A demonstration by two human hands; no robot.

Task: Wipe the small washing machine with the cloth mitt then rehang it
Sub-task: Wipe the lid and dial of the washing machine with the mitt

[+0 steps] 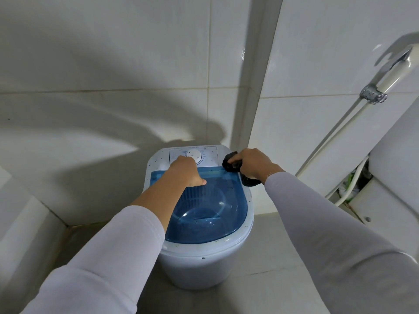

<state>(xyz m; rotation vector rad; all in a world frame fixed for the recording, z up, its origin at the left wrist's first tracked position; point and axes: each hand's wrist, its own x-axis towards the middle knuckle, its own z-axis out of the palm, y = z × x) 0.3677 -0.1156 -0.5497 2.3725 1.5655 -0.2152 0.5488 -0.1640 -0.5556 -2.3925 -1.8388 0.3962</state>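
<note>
A small white washing machine (204, 264) with a see-through blue lid (210, 209) stands on the tiled floor in the corner. A white dial (195, 155) sits on its rear control panel. My right hand (252, 163) grips a dark cloth mitt (231, 165) bunched against the machine's back right top edge, with part of the mitt hanging below my wrist. My left hand (187, 172) rests on the lid's rear left part with fingers curled under and the thumb pointing right; whether it holds anything is hidden.
White tiled walls meet in the corner behind the machine. A white spray head in a chrome wall bracket (374, 95) hangs at right, its hose (326, 150) running down. A toilet cistern (399, 168) stands at the far right, with pipes behind it.
</note>
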